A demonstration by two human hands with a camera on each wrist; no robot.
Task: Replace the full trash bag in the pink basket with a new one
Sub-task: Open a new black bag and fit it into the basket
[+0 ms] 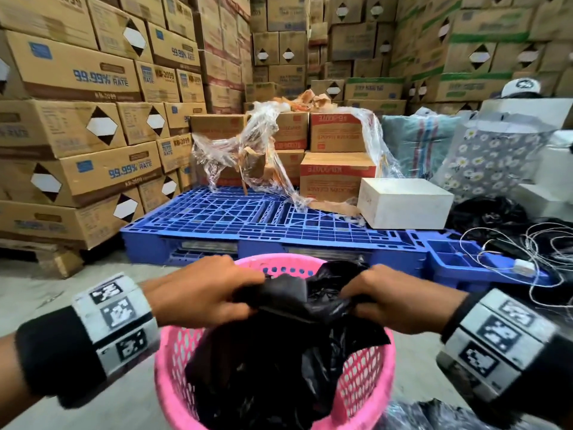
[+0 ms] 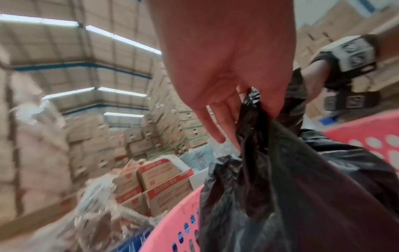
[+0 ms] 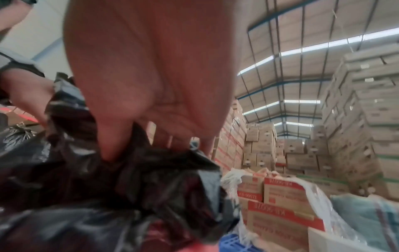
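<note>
A pink perforated basket [image 1: 173, 367] stands on the floor right below me. A black trash bag [image 1: 279, 352] hangs into it, its top bunched between my hands. My left hand [image 1: 214, 293] grips the left side of the bag's top edge. My right hand [image 1: 387, 301] grips the right side. In the left wrist view the left hand [image 2: 244, 109] pinches the black bag [image 2: 302, 196] above the basket rim [image 2: 172, 221]. In the right wrist view the right hand [image 3: 138, 141] has its fingers dug into the crumpled bag [image 3: 129, 196].
A blue plastic pallet [image 1: 248, 221] lies just beyond the basket, carrying cartons under torn clear wrap [image 1: 257, 150] and a white foam box [image 1: 403, 203]. Cardboard cartons [image 1: 71, 119] are stacked high on the left and behind. Tangled cords [image 1: 527, 243] and black bags lie to the right.
</note>
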